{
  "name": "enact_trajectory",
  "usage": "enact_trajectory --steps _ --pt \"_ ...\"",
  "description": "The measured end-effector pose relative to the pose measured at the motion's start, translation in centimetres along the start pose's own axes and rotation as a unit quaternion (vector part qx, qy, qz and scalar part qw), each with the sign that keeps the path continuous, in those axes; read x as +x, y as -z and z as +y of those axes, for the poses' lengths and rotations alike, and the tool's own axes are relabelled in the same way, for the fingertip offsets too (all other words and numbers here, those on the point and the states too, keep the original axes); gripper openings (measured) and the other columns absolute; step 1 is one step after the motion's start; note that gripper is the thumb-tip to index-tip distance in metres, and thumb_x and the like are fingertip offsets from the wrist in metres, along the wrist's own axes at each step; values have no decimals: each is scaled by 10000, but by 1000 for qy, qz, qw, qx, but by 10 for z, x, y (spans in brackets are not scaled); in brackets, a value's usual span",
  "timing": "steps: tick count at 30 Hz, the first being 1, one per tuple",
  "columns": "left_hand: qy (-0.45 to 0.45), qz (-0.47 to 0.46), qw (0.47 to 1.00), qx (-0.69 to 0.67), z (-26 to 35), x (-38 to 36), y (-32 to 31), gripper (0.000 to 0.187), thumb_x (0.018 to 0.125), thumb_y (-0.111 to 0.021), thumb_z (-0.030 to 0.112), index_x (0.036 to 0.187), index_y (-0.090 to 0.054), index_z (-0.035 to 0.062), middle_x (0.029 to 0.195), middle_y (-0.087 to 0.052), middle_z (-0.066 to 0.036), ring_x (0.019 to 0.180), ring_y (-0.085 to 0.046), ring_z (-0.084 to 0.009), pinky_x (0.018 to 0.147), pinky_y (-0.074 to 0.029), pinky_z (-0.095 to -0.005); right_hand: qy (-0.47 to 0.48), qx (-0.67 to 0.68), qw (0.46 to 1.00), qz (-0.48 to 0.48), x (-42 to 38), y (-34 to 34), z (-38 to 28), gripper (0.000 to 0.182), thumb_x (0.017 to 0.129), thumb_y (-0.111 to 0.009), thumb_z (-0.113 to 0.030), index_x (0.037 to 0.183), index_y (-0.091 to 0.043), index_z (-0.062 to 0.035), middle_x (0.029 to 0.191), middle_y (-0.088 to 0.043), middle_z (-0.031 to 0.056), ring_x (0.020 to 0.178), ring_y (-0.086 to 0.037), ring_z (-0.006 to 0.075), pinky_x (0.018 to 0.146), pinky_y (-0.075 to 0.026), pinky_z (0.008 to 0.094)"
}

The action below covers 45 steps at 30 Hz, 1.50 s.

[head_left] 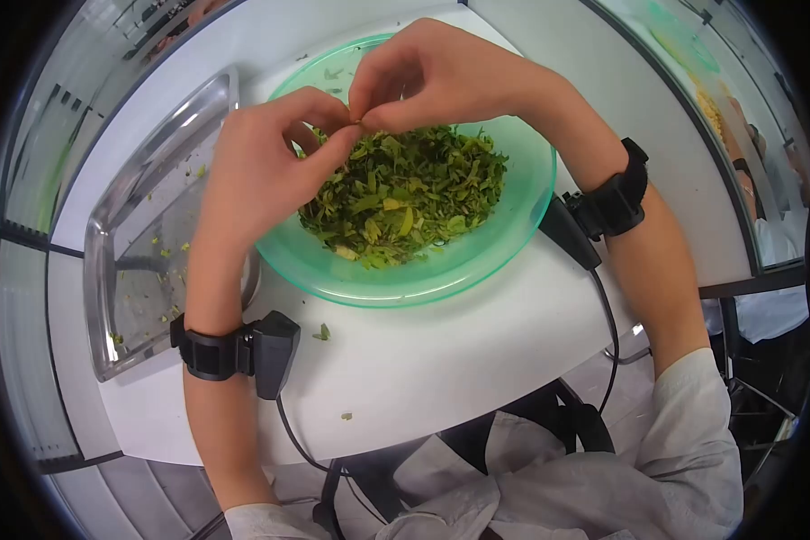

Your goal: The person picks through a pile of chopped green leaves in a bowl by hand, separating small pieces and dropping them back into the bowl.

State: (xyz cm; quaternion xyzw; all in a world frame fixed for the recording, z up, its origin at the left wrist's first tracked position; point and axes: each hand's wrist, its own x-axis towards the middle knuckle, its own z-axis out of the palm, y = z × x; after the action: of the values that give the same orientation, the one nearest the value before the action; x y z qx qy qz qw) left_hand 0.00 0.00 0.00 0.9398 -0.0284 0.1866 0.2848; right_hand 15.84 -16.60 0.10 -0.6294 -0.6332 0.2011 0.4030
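Note:
A round translucent green plate (524, 193) holds a heap of cut green leaves (414, 184), a few of them yellowish. Over the heap's far left part, my left hand (274, 157) and my right hand (436, 81) meet at their fingertips. Thumb and fingers of both are pinched on a tiny brownish piece (358, 122) between them, too small to identify. Both wrists wear black strapped devices with cables.
At the left, partly behind my left arm, lies a metal tray (102, 297) with small green scraps. Loose leaf bits (322, 332) rest on the white table (405, 378). White panels stand around it. Parts of other people show beyond the right panel.

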Motion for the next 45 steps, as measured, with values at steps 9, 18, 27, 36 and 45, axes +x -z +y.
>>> enact_trajectory --steps 9,18,27,36,45 --pt "-15 5 999 -28 -3 0 -3 147 854 -725 169 942 -741 52 784 -741 -34 583 -621 -113 556 -479 -261 -32 9 999 9 -3 0 -3 168 853 -714 -150 927 -745 -3 815 -733 55 775 -688 112 757 -555 256" --pt "-25 -13 999 -35 -2 0 -1 122 899 -709 125 961 -732 23 771 -727 -16 652 -629 -64 601 -452 -227 -31 16 999 13 -3 1 -7 205 853 -722 -179 898 -753 19 775 -727 64 730 -679 111 715 -550 251" --pt "-9 -25 999 -27 1 0 1 125 911 -692 117 975 -735 18 778 -730 -24 669 -634 -65 611 -456 -227 -32 27 999 12 -3 1 -5 207 861 -729 -185 903 -752 16 780 -728 60 742 -681 106 722 -550 245" --pt "-30 4 998 -57 -4 0 -3 138 870 -709 147 957 -742 44 752 -728 -36 573 -566 -81 525 -421 -244 -33 40 999 8 -3 2 -5 182 849 -731 -167 899 -751 7 784 -730 56 744 -681 102 723 -549 241" --pt "-18 11 997 -76 -4 0 -3 137 872 -706 141 963 -738 44 758 -729 -36 608 -590 -88 561 -442 -254 -16 28 999 10 -4 1 -3 135 829 -712 -141 871 -718 -13 743 -698 28 733 -670 102 736 -540 255"
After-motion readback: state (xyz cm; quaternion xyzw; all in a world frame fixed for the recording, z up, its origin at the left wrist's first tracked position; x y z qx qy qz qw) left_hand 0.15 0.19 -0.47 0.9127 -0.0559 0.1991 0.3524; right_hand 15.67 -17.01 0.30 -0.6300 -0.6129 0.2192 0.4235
